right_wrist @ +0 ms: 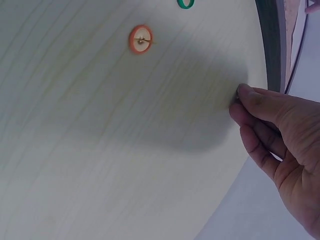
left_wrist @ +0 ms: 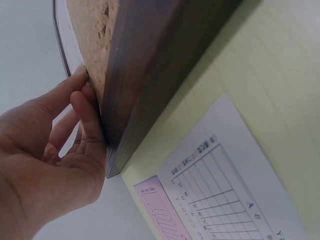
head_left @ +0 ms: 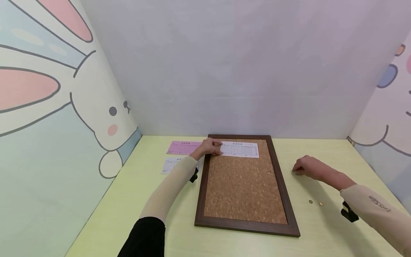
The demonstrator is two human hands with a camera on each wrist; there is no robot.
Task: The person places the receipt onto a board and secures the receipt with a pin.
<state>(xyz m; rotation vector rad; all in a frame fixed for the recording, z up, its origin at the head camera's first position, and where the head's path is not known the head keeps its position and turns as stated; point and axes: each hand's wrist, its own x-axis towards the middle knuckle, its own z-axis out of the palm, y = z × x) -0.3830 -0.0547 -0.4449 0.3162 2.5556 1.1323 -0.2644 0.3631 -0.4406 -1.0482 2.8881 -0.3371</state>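
At the top of the framed cork board [head_left: 244,189] lies a white printed form [head_left: 240,149]. My left hand [head_left: 209,146] holds the form's left end, thumb and fingertips meeting at the board's surface in the left wrist view. To the right of the board, my right hand [head_left: 307,167] is low over the table, its thumb and forefinger pinching a small thumbtack that the fingertips mostly hide. An orange-rimmed thumbtack [right_wrist: 141,40] lies point up on the table, and a green thumbtack [right_wrist: 186,7] shows partly at the right wrist view's top edge.
Left of the board a pink form [head_left: 181,147] lies on the pale table [head_left: 179,228], with another white form [head_left: 170,165] below it, partly behind my left forearm. The board's raised dark wooden frame [head_left: 247,226] surrounds the cork. Behind the table stands a plain wall [head_left: 237,71].
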